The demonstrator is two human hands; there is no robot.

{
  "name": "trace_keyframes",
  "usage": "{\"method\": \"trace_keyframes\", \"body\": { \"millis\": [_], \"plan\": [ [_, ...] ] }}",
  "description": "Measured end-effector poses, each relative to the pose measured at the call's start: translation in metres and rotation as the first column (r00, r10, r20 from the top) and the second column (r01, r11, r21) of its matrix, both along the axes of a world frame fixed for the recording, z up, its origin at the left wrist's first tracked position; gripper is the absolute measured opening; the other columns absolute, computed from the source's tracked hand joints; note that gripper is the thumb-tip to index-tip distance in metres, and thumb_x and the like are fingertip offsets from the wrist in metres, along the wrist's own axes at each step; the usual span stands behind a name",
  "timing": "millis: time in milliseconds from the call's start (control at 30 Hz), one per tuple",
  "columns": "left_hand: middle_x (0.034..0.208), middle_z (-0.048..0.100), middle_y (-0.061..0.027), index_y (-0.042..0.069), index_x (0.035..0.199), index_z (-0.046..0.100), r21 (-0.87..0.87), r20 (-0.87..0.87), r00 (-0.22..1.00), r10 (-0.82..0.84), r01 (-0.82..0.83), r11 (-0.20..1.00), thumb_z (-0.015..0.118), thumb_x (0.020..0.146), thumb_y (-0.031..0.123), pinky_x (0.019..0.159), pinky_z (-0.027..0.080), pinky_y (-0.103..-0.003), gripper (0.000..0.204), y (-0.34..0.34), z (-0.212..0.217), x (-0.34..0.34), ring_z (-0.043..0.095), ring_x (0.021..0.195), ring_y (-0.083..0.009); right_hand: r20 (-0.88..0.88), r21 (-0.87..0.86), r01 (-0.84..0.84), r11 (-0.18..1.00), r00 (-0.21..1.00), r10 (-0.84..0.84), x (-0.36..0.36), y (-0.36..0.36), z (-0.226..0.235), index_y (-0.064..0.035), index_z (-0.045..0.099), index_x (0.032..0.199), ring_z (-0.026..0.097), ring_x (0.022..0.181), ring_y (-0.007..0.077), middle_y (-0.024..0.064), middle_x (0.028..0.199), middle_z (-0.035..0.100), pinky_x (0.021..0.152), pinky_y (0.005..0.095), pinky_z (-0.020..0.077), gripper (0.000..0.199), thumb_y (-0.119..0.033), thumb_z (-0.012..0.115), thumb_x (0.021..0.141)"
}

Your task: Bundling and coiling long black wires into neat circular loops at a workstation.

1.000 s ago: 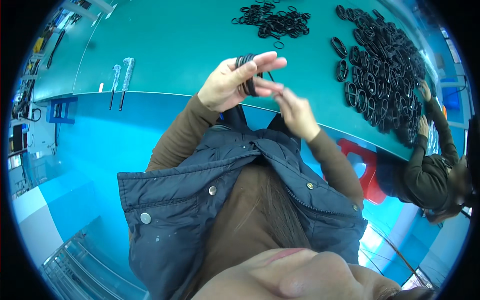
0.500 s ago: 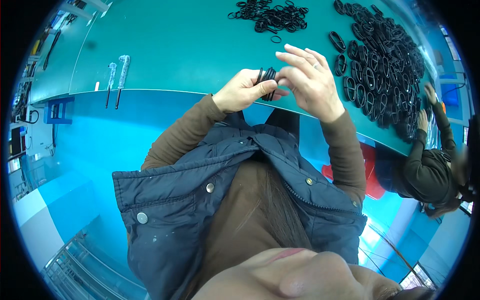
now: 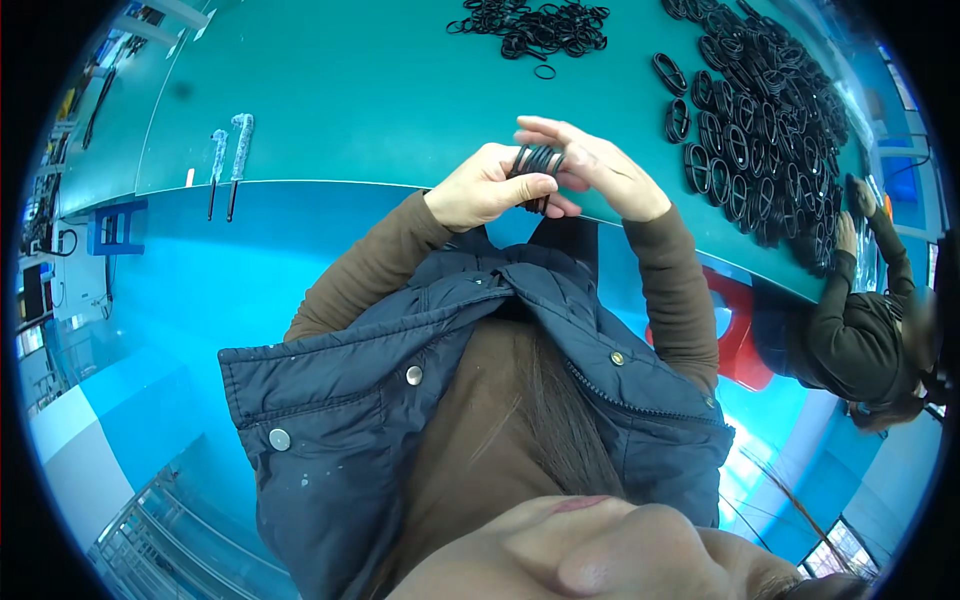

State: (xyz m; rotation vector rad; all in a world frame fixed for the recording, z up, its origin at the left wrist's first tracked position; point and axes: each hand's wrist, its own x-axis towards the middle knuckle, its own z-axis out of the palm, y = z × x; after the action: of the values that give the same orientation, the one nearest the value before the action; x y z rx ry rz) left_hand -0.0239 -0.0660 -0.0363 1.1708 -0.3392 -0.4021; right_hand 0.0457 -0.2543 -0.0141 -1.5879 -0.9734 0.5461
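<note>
Okay, both hands up front, over the near edge of the green counter (image 3: pixel 330 115), & the action's all at the fingers: L hand (image 3: pixel 472 192) has a bunch of thin black rings (image 3: pixel 538 162) looped round its fingers, stacked side by side, thumb laid along the near side of the bunch, so that grip is full. R hand (image 3: pixel 610 178) comes in from the other side, fingers stretched out & close tog., right up against the rings & the L fingertips; can't tell if its grip has a ring pinched, as the digits overlap there. Beyond the hands, top ctr, sits a loose pile of black rings (image 3: pixel 535 30), w/ one stray ring (image 3: pixel 545 78) lying just off its near side. Over to the right, big heap of coiled black cables (image 3: pixel 770 130), each a long oval bundle, the nearer ones laid in rough rows; a couple of single coils (image 3: pixel 669 74) lie just off its left side. Far right, a co-worker in dark sleeves, hands (image 3: pixel 846 236) at the heap's edge. Way left, two plastic-wrapped tools (image 3: pixel 241 150) lie approx. parallel, dark shafts poking past the counter edge, w/ a small pale strip (image 3: pixel 190 178) next to 'em. Down below, red stool (image 3: pixel 748 372) on the R side, blue stool (image 3: pixel 122 228) on the L, bright blue floor (image 3: pixel 230 260) under it.
</note>
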Motion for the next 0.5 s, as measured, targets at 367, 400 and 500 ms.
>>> {"method": "trace_keyframes", "body": {
  "millis": [367,400,500],
  "plan": [
    [0.082,0.065,-0.0123,-0.003,0.098,0.060,-0.060,0.033,0.999,0.019,-0.017,0.998,0.055,0.096,0.013,0.077,0.055,-0.028,0.017,-0.002,-0.001,-0.002,0.067,0.084,-0.0239,0.259,0.093,0.067,0.993,0.962,-0.089,-0.010,0.008,-0.010,0.0006,0.049,0.130,0.062,0.076,0.0159,0.0165,0.097,0.063,0.064,0.0249,0.0500,0.041,-0.026,0.034,0.103],
    [0.082,0.065,-0.0119,-0.003,0.098,0.060,-0.062,0.046,0.999,0.023,-0.020,0.998,0.055,0.096,0.013,0.077,0.055,-0.029,0.017,-0.003,-0.001,-0.002,0.067,0.085,-0.0243,-0.007,0.107,0.032,0.994,0.999,-0.032,-0.010,0.007,-0.011,0.0009,0.049,0.130,0.061,0.071,0.0150,0.0159,0.094,0.063,0.059,0.0234,0.0490,0.041,-0.026,0.034,0.103],
    [0.083,0.064,-0.0118,-0.003,0.098,0.059,-0.058,0.057,0.998,0.026,-0.022,0.998,0.055,0.096,0.014,0.077,0.055,-0.029,0.018,-0.004,0.001,-0.004,0.067,0.086,-0.0250,-0.277,0.135,-0.011,0.991,0.960,0.048,-0.007,0.007,-0.015,0.0013,0.049,0.131,0.059,0.064,0.0130,0.0142,0.088,0.063,0.052,0.0208,0.0459,0.042,-0.026,0.034,0.103]
  ]
}}
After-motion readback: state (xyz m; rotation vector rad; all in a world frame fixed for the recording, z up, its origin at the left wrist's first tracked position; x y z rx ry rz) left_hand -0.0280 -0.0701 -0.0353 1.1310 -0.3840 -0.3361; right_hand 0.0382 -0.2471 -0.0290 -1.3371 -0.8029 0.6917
